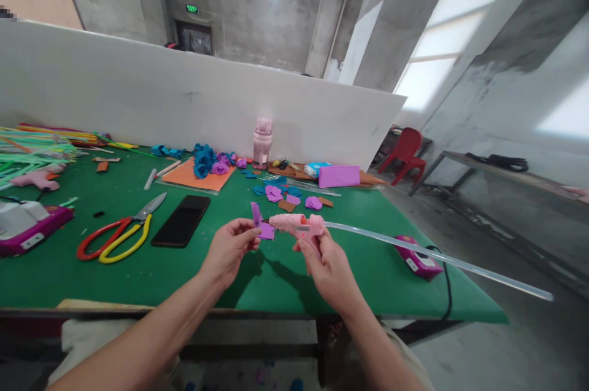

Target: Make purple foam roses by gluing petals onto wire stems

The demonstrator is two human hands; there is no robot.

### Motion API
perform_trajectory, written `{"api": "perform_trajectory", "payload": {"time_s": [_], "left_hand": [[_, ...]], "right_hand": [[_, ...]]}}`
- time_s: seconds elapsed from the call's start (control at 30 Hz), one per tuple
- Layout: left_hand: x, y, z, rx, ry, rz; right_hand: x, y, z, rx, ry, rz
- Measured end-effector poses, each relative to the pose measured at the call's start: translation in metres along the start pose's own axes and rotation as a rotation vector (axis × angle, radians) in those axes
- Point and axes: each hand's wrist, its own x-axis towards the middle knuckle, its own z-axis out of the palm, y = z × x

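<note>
Between the thumb and fingers of my left hand (234,250) is a small purple foam or paper piece (266,231), with one strip of it standing up. My right hand (332,265) is wrapped round the handle of a pink hot glue gun (301,225). Its nozzle points left and meets or nearly meets the purple piece; I cannot tell if they touch. A long clear glue stick (414,247) sticks out of the gun's back end to the right. Beyond the hands lie loose purple petals (313,202) and a brown piece (288,205).
Scissors (124,234) and a black phone (181,221) lie left on the green table (276,286). Blue and purple flowers (205,161) rest on an orange sheet (184,177). A pink bottle (262,142) stands by the white partition (207,90). A magenta power strip (418,258) sits right.
</note>
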Motion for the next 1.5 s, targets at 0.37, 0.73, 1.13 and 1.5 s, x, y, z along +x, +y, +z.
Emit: {"api": "perform_trajectory", "payload": {"time_s": [0.37,0.73,1.13,1.5], "left_hand": [[0.001,-0.001,-0.001,-0.005,-0.014,0.001],[0.002,-0.002,-0.002,-0.036,-0.01,-0.052],[-0.004,0.002,-0.003,-0.118,-0.135,-0.159],[-0.007,0.0,-0.008,-0.104,-0.174,-0.16]], "right_hand": [[0.0,-0.001,0.0,-0.007,0.011,-0.043],[0.005,0.006,-0.006,0.472,-0.005,0.208],[0.043,0.09,-0.011,0.179,-0.032,0.505],[0.048,0.083,-0.01,-0.377,0.105,0.423]]}}
